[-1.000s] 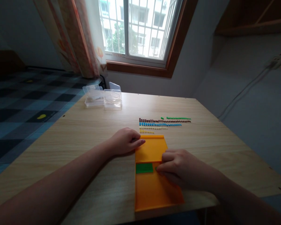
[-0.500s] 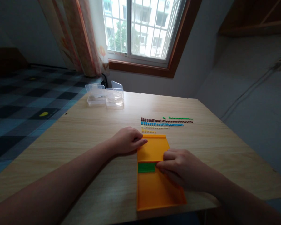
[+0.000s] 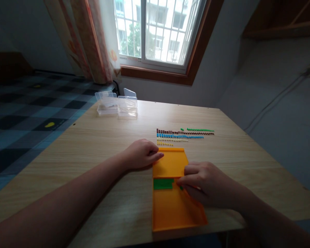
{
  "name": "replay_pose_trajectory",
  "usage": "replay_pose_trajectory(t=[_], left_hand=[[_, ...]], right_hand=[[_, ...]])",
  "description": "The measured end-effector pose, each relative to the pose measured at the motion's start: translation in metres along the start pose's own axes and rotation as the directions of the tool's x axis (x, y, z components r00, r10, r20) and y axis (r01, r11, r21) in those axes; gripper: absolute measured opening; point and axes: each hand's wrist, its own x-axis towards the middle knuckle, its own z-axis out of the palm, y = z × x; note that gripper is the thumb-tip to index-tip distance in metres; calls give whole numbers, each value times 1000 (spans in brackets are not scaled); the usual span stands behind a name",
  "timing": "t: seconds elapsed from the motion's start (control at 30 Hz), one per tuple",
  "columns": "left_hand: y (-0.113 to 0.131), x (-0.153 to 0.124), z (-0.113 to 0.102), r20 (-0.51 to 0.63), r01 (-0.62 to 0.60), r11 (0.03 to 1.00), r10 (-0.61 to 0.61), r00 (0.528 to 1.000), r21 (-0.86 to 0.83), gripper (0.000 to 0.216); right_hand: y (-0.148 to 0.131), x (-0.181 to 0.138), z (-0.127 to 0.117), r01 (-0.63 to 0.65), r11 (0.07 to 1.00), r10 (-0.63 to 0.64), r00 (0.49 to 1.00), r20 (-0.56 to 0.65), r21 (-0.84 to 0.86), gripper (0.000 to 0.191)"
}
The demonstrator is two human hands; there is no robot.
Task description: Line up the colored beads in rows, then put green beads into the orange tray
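An orange tray (image 3: pixel 170 220) lies at the table's near edge, with a ridge crossing its middle. Packed green pieces (image 3: pixel 162 184) form a block in the upper left corner of its lower section. My right hand (image 3: pixel 205 182) is over the tray's right side, closed in a pinch; a small green piece (image 3: pixel 181 187) shows at its fingertips, mostly hidden by them. At the far section's left edge, my left hand (image 3: pixel 142 154) grips the tray, fingers curled and thumb over the rim.
Beyond the tray, small pieces lie in rows on the wooden table (image 3: pixel 105 137): green (image 3: pixel 200 130), brown (image 3: pixel 167 132), blue (image 3: pixel 179 136), cream (image 3: pixel 174 140) and yellow (image 3: pixel 165 144). Clear plastic boxes (image 3: pixel 127 109) with raised lids stand at the back left.
My right hand has shifted slightly right, away from the green block, uncovering its right end and a small green piece at the fingertips. My left hand stays on the tray's edge.
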Motion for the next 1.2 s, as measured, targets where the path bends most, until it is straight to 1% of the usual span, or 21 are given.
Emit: replay_pose_trajectory(t=[0.33, 0.6, 0.73, 0.97, 1.13, 1.2], left_hand=[[1, 0, 0, -6, -7, 1000, 7, 1000, 15, 46], [1, 0, 0, -8, -19, 1000, 19, 1000, 24, 46], [1, 0, 0, 1, -9, 1000, 9, 1000, 29, 46], [2, 0, -1, 1, -9, 1000, 9, 1000, 26, 46], [1, 0, 0, -5, -5, 1000, 5, 1000, 20, 46], [1, 0, 0, -6, -7, 1000, 7, 1000, 19, 46]], right_hand=[[0, 3, 6, 19, 998, -17, 999, 48, -51, 27], [0, 5, 7, 10, 999, -7, 999, 52, -53, 23], [-1, 5, 7, 0, 998, 2, 999, 50, -55, 25], [-2, 6, 7, 0, 1000, 1, 999, 38, -27, 23], [4, 1, 1, 6, 999, -6, 1000, -2, 53, 22], [6, -1, -2, 17, 997, -17, 1000, 5, 71, 20]])
